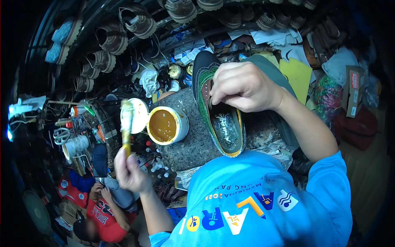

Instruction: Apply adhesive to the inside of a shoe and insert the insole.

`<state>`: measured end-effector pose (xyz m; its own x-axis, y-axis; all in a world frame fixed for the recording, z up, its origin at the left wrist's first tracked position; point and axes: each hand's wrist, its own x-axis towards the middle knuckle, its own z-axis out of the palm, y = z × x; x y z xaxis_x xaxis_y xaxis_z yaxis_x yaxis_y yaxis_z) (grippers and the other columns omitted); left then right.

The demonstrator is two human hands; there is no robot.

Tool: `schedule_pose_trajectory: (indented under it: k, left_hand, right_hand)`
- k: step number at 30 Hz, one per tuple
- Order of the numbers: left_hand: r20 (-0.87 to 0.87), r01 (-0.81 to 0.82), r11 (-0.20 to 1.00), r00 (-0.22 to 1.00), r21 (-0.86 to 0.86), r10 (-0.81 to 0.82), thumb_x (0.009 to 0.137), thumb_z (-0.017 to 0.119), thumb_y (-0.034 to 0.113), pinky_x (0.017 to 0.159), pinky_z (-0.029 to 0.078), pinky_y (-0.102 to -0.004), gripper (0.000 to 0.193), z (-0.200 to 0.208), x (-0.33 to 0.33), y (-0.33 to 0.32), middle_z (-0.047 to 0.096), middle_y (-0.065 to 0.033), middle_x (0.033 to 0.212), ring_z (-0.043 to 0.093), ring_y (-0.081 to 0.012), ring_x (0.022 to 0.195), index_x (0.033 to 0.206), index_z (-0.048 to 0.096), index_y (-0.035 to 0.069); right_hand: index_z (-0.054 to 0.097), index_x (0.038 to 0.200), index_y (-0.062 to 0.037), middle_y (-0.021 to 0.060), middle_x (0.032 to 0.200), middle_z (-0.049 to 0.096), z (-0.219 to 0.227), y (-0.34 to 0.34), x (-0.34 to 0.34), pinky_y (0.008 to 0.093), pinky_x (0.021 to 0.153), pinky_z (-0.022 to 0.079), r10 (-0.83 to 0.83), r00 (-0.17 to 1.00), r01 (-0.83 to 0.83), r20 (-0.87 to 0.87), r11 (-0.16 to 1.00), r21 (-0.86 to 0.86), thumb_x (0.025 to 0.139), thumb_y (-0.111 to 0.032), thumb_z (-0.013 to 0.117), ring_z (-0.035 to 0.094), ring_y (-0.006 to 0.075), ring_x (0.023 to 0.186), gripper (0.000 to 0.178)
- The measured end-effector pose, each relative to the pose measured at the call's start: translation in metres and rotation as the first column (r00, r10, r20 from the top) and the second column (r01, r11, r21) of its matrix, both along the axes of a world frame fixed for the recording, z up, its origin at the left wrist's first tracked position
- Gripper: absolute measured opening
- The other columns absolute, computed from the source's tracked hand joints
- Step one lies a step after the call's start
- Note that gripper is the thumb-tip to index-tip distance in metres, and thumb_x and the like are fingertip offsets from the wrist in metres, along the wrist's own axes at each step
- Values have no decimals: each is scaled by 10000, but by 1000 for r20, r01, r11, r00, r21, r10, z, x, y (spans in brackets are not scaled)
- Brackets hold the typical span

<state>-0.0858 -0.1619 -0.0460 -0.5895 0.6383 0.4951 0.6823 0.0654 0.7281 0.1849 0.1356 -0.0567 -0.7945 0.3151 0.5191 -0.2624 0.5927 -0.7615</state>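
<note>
My left hand (pixel 131 171) is closed around the yellow handle of a brush (pixel 127 123), its bristle end up and coated in something yellowish. Right of the brush stands a white tub (pixel 184 128) of amber, bubbly liquid that looks like glue, with a white lid (pixel 141 115) beside it. A dark shoe with a green, stitched upper (pixel 204 94) lies lengthwise before me, its yellow-edged heel end touching my shirt. My right hand (pixel 247 86) is closed over the shoe's opening, fingertips pinching at its inner edge. What lies under those fingers is hidden.
A dark, rough block (pixel 175 154) supports the tub and shoe. Shoes (pixel 111 37) line a rack at the back. Small open cans (pixel 175 71), yellow sheets (pixel 295 76) and a cardboard box (pixel 353 90) lie around. A person in red (pixel 105 218) sits at lower left.
</note>
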Motion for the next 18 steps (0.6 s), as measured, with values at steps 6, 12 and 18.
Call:
schedule_pose_trajectory:
  k: [6,12,18]
  left_hand:
    - [-355,42,918,914,-395,-194,983,729,87,974,494,-391,322,-45,4,-10,632,-175,1278,592,-286,1113,1280,707,-35]
    - [-120,416,886,888,-206,-445,891,825,246,1010,501,-470,833,12,63,16,476,-259,1448,544,-374,1271,1578,382,86]
    - [159,696,715,714,-61,-682,696,990,103,1180,376,-624,788,18,113,55,179,-364,1636,316,-574,1510,1298,485,163]
  right_hand:
    - [768,883,-40,130,991,765,21,-19,9,439,882,616,-82,993,102,-90,964,245,649,23,796,710,341,935,244]
    - [771,894,-48,117,991,762,36,-30,10,393,796,635,-217,948,297,-233,868,399,689,-1,803,711,302,880,213]
    - [756,913,-31,136,1028,759,57,-37,-26,431,846,622,-336,871,455,-357,826,332,685,35,766,708,332,914,237]
